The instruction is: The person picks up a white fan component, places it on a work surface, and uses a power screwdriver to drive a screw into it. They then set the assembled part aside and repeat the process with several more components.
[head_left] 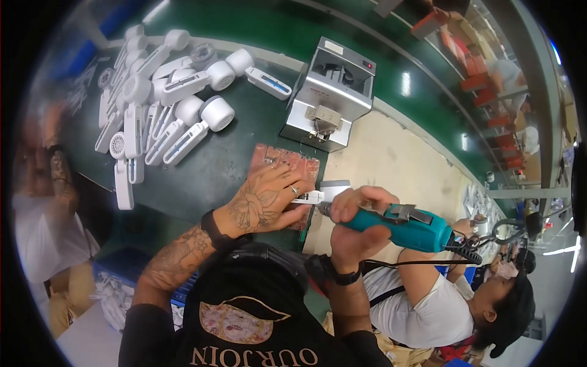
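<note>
My left hand (264, 199) lies over a white handheld fan (310, 197) and holds it down on a reddish-brown mat (264, 156). Only one end of that fan's handle shows, and the rest is hidden under my palm and fingers. My right hand (354, 227) is closed around a teal electric screwdriver (411, 229). The tool lies nearly level, its tip pointing left at the exposed end of the fan. Whether the tip touches a screw is too small to tell.
Several white handheld fans (164, 92) lie heaped at the far left of the green table (202, 186). A grey metal screw feeder (330, 92) stands beyond the mat. A coiled cord (468, 254) trails from the screwdriver. Another person (422, 300) sits close on the right.
</note>
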A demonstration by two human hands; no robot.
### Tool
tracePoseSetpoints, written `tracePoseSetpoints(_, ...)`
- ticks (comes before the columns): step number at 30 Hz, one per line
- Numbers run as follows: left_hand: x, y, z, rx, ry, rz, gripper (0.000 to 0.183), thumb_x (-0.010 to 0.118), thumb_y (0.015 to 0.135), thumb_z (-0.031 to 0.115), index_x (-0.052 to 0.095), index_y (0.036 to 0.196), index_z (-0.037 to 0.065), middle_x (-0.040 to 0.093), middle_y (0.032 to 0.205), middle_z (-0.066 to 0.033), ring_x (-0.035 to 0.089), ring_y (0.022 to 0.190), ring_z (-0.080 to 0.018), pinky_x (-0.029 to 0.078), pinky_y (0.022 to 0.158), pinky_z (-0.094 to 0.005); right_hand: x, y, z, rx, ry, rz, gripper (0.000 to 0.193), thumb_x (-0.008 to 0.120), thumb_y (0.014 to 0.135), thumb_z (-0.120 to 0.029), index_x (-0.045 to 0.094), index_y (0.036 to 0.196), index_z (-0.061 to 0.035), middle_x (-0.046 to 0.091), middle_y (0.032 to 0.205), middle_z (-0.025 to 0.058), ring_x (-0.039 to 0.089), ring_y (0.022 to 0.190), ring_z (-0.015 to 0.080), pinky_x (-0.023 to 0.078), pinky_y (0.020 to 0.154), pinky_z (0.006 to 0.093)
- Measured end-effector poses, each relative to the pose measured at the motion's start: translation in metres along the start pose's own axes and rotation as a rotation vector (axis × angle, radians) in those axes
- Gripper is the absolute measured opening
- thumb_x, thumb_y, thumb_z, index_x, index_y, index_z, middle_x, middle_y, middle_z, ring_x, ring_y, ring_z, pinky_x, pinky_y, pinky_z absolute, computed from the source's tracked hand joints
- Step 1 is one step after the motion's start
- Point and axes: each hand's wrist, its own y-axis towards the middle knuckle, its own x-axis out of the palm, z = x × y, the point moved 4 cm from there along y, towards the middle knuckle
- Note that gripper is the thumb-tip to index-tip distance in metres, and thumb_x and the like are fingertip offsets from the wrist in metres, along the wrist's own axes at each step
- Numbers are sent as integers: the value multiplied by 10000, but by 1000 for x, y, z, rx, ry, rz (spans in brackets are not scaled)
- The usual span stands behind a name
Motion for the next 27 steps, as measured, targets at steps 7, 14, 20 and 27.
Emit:
tracePoseSetpoints(7, -3, -1, -2, -27, -64, 34, 363, 764, 772, 266, 603, 1056, 109, 608, 1002, -34, 591, 954, -248, 467, 845, -384, 19, 14, 6, -43, -57, -18, 711, 515, 898, -679, 479, 1076, 9, 450, 616, 36, 449, 494, 143, 408, 486, 289)
tracePoseSetpoints(14, -1, 1, -2, 45, -45, 17, 270, 756, 774, 224, 571, 932, 106, 608, 1017, -37, 580, 958, -253, 467, 830, -369, 16, 18, 12, -8, -39, -49, 684, 535, 906, -647, 476, 1085, 10, 447, 616, 33, 449, 498, 137, 398, 475, 282)
tracePoseSetpoints(20, -2, 5, -6, 34, -187, 6, 274, 762, 764, 187, 526, 861, 89, 619, 1028, -45, 572, 924, -270, 469, 789, -379, 14, 20, 13, 12, -20, -105, 698, 549, 900, -641, 470, 1122, 16, 455, 614, 30, 466, 499, 143, 409, 475, 291)
tracePoseSetpoints(27, 1, 2, -6, -4, -242, 6, 267, 751, 779, 183, 557, 928, 76, 626, 1036, -52, 575, 913, -289, 472, 802, -394, 12, 17, 13, 20, -11, -139, 702, 542, 906, -638, 460, 1135, 21, 466, 623, 39, 479, 507, 150, 426, 487, 301)
